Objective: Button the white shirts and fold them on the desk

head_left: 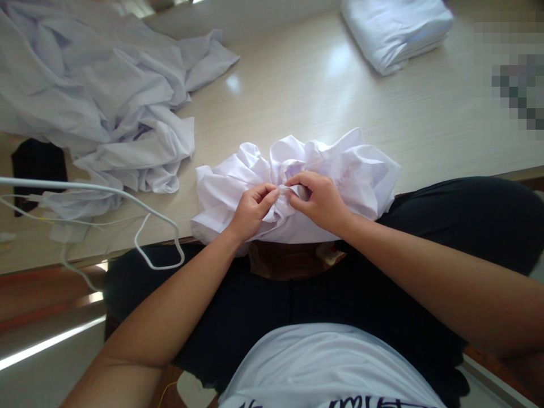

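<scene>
A crumpled piece of white cloth (365, 175) lies bunched at the table's near edge, partly over my lap. Near its middle, my left hand (254, 209) pinches a fold between thumb and fingertips. Close beside it on the right, my right hand (318, 199) grips the same gathered part, its thumb and index finger pressed together on the fabric. The fingertips of both hands almost meet. Whether anything small sits between them is too fine to make out.
A large heap of loose white fabric (127, 113) covers the table's left side, beside a black item (40, 167). White cables (159, 214) loop at the near left. A folded white stack (399, 34) rests at the back right of the pale wooden table (289, 85).
</scene>
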Motion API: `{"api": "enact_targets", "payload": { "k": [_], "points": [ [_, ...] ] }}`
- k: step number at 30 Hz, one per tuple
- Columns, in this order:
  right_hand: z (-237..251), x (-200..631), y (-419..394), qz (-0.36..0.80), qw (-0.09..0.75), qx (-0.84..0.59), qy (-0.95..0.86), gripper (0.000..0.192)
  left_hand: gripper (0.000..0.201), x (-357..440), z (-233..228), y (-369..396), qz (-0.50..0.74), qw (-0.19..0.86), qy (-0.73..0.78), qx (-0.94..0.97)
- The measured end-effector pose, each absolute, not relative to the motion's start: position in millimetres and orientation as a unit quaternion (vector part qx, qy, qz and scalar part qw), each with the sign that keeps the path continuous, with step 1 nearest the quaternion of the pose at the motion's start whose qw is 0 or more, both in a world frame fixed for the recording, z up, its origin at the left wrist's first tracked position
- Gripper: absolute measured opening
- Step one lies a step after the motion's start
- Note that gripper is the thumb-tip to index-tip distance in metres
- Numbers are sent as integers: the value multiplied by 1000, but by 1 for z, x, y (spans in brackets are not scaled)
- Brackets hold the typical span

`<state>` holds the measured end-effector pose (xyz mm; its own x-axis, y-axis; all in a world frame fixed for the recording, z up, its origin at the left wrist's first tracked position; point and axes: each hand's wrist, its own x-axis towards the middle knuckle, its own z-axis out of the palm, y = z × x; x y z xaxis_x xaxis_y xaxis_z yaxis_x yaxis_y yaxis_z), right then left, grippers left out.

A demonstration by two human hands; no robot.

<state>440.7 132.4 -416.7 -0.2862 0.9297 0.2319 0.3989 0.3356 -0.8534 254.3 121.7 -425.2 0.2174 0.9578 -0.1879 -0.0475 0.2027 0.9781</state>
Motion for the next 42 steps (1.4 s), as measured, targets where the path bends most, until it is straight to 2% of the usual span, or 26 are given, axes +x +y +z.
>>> {"api": "enact_targets", "payload": {
  "k": [15,42],
  "points": [
    [-416,444,137,352,363,-429,-748,15,28,248,-435,123,408,644,457,459],
    [-417,443,138,342,365,-418,-758,14,27,246,-438,125,417,632,446,477]
  ]
}}
